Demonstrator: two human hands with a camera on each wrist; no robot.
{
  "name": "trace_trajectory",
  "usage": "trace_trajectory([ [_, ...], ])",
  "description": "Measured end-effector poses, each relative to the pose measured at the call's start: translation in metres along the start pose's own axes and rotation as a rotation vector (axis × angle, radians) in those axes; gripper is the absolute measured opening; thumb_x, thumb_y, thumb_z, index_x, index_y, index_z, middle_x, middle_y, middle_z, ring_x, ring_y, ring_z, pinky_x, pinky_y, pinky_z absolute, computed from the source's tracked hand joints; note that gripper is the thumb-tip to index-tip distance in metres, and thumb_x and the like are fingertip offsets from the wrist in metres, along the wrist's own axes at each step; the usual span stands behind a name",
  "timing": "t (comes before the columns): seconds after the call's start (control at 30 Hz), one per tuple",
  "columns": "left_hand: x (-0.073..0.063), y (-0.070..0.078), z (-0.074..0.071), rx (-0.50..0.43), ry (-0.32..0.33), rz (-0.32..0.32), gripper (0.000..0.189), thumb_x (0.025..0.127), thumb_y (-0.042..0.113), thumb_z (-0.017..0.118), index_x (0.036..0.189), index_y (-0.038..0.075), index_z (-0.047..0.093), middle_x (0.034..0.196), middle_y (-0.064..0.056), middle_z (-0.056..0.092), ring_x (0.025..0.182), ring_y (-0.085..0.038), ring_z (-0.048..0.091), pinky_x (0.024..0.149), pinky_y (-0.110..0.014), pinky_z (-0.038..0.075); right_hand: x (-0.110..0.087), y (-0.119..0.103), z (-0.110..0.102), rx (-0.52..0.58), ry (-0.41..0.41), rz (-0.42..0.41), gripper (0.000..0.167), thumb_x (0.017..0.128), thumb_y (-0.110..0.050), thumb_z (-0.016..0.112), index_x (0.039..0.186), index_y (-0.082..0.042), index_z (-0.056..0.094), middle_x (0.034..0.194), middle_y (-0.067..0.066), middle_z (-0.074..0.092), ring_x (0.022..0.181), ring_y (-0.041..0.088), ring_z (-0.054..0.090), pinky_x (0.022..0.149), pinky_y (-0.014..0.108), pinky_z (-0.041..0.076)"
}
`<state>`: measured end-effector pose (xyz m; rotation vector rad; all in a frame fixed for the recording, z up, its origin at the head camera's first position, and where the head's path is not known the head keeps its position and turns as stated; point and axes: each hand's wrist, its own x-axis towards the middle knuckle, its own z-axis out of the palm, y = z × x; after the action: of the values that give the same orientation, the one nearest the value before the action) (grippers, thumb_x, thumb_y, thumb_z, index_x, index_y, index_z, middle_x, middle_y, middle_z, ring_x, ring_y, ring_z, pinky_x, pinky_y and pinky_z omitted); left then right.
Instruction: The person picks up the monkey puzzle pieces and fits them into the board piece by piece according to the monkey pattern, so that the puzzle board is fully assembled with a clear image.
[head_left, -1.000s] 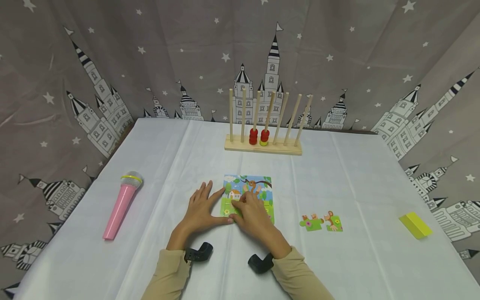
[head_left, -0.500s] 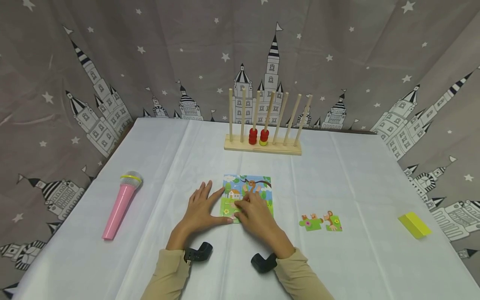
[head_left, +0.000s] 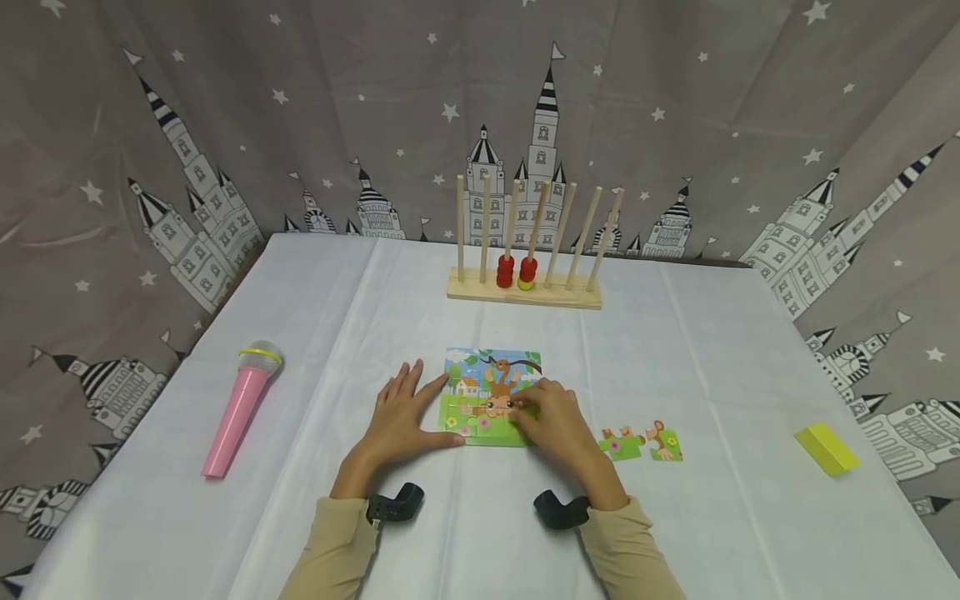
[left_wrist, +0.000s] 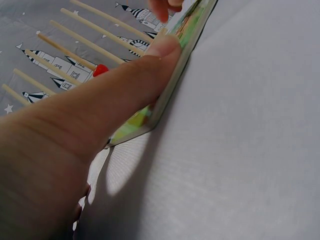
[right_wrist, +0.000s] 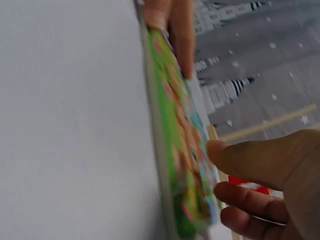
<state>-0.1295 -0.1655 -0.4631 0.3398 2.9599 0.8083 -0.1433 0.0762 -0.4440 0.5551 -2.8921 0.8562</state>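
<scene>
A jigsaw puzzle (head_left: 486, 425) in a shallow tray lies mid-table, its picture a monkey hanging from a branch over grass. Spread out at its left side, my left hand (head_left: 405, 421) touches the tray; the thumb (left_wrist: 162, 55) rests along the near edge in the left wrist view. My right hand (head_left: 561, 427) hovers over the puzzle's right part, hiding some of it. Its thumb and fingers (right_wrist: 250, 200) are loosely bent and apart, with nothing visible between them. Two loose puzzle pieces, one with a pink flower (head_left: 621, 447) and one with a monkey's ear (head_left: 664, 442), lie just right of that hand.
A wooden peg stand (head_left: 525, 296) with several upright rods and red and yellow beads stands at the back. A pink toy microphone (head_left: 238, 417) lies left, and a yellow block (head_left: 827, 450) lies far right. A grey castle-print curtain (head_left: 360, 75) hangs behind the table.
My right hand has drawn back to the right from the puzzle's lower middle, uncovering the monkey's face and flowers there. My left hand stays at the tray's left side.
</scene>
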Motion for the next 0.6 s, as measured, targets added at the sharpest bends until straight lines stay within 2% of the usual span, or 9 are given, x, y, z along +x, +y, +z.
trace_trajectory([
  [0.13, 0.001, 0.000, 0.001, -0.001, 0.001, -0.005, 0.095, 0.062, 0.061, 0.070, 0.141, 0.022, 0.035, 0.152, -0.017, 0.013, 0.141, -0.036, 0.004, 0.111, -0.056, 0.009, -0.003, 0.016, -0.015, 0.026, 0.001, 0.078, 0.019, 0.076, -0.019, 0.071, 0.093, -0.011, 0.071, 0.085, 0.003, 0.064, 0.075, 0.015, 0.052, 0.069, 0.033, 0.037],
  [0.27, 0.001, 0.000, 0.000, -0.003, -0.002, -0.012, 0.095, 0.062, 0.059, 0.071, 0.141, 0.022, 0.035, 0.152, -0.017, 0.013, 0.141, -0.036, 0.004, 0.111, -0.056, 0.008, -0.009, 0.033, -0.029, 0.061, 0.012, 0.154, 0.019, 0.078, -0.018, 0.070, 0.094, -0.008, 0.070, 0.088, 0.007, 0.064, 0.079, 0.018, 0.055, 0.074, 0.036, 0.043],
  [0.43, 0.000, 0.002, -0.001, -0.004, -0.008, -0.012, 0.094, 0.062, 0.059, 0.071, 0.141, 0.021, 0.035, 0.152, -0.018, 0.012, 0.140, -0.037, 0.004, 0.111, -0.056, 0.008, -0.018, 0.054, -0.046, 0.084, 0.006, 0.252, 0.016, 0.079, -0.019, 0.068, 0.089, -0.007, 0.067, 0.087, 0.008, 0.060, 0.079, 0.018, 0.054, 0.068, 0.030, 0.045],
  [0.6, 0.000, 0.002, -0.002, -0.007, -0.013, -0.014, 0.095, 0.062, 0.060, 0.071, 0.141, 0.021, 0.034, 0.152, -0.017, 0.011, 0.141, -0.037, 0.003, 0.112, -0.055, 0.007, -0.031, 0.072, -0.063, 0.075, -0.019, 0.301, 0.019, 0.080, -0.023, 0.067, 0.086, -0.005, 0.062, 0.084, 0.008, 0.056, 0.077, 0.018, 0.052, 0.067, 0.026, 0.042],
])
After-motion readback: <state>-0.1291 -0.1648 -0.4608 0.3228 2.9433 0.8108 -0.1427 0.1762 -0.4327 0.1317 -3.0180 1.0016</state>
